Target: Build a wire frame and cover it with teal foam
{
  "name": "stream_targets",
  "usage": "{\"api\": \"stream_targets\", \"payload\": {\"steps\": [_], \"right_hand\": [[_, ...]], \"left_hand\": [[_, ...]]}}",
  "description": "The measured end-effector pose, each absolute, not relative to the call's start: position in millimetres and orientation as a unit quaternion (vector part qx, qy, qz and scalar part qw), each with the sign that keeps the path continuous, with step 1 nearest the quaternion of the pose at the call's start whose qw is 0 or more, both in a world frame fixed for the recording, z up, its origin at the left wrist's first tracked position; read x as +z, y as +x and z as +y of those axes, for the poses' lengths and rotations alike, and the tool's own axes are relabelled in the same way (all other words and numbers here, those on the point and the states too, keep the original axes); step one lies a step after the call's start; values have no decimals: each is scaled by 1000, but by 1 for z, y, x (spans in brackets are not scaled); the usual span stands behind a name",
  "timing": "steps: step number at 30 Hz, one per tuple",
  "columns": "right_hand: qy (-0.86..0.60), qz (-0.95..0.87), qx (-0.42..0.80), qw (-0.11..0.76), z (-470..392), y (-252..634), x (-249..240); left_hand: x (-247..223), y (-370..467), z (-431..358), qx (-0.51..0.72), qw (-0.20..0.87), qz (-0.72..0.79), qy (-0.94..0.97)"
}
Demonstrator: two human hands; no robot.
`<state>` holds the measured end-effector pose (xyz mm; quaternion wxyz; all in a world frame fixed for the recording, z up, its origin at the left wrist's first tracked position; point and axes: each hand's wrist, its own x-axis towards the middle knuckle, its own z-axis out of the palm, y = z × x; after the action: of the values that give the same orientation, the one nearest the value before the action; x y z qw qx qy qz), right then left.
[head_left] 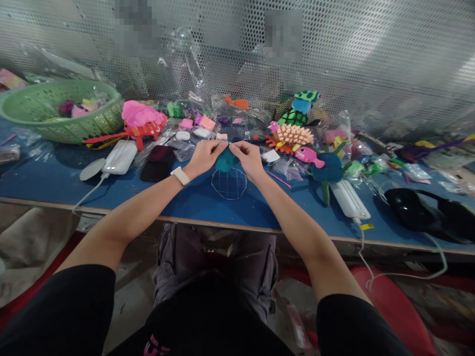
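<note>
A flattened piece of teal clay (226, 159) hangs between my two hands above the table. My left hand (208, 154), with a pale band at the wrist, pinches its upper left edge. On the right, my right hand (248, 157) pinches the upper right edge, fingertips nearly meeting those of the left. Just below the clay, a round wire frame with crossing wires (229, 185) lies on the blue table (200, 207); the clay overlaps its top edge in view.
At left are a green basket (40, 129), a pink and red clay figure (143, 123), a white power bank (120, 156) and a dark phone (158, 163). Rightward stand clay animals (295, 136), another power bank (349, 199) and a black object (404, 207). Wrapped clay lines the back.
</note>
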<state>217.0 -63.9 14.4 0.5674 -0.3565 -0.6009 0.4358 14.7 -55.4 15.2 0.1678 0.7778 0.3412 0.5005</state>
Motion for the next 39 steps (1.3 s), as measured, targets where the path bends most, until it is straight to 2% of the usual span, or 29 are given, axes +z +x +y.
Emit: {"api": "stream_targets", "payload": {"steps": [8, 14, 27, 35, 39], "right_hand": [[-368, -649, 402, 530, -65, 218, 11], [-392, -659, 352, 537, -70, 218, 15], [-390, -676, 381, 496, -69, 218, 10], [-343, -683, 377, 523, -67, 218, 14], [-364, -679, 404, 493, -70, 220, 17]], "left_hand": [[16, 13, -54, 488, 156, 353, 783], [16, 14, -58, 470, 175, 370, 782], [9, 15, -50, 502, 148, 361, 771], [7, 15, -50, 497, 150, 368, 772], [10, 15, -52, 488, 151, 365, 779]]}}
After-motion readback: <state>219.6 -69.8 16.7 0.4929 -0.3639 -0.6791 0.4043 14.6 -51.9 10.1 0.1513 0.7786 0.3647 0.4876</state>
